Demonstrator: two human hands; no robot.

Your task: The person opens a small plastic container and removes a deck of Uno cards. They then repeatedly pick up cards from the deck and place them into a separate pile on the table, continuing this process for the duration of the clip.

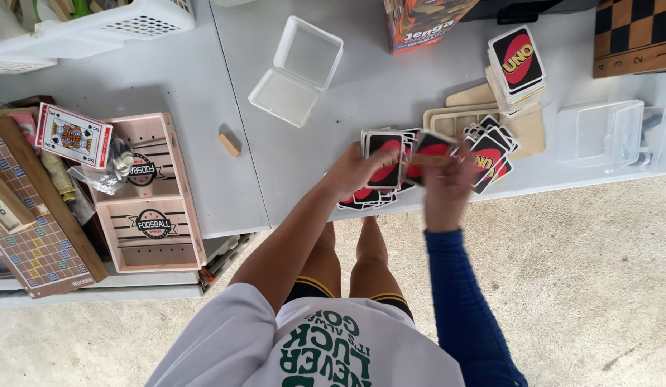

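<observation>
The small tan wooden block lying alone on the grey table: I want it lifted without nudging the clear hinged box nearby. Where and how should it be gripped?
Pinch the small tan wooden block across its two long faces, coming straight down from above. It lies flat and slanted on the grey table, with bare surface all round it, so fingers likely fit either side. The clear hinged plastic box sits well apart.

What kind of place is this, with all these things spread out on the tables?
Probably a games table set up in a covered outdoor spot or garage: grey folding tables on a concrete floor, with playing cards, a checkered game board and a wooden tabletop football box.
</observation>
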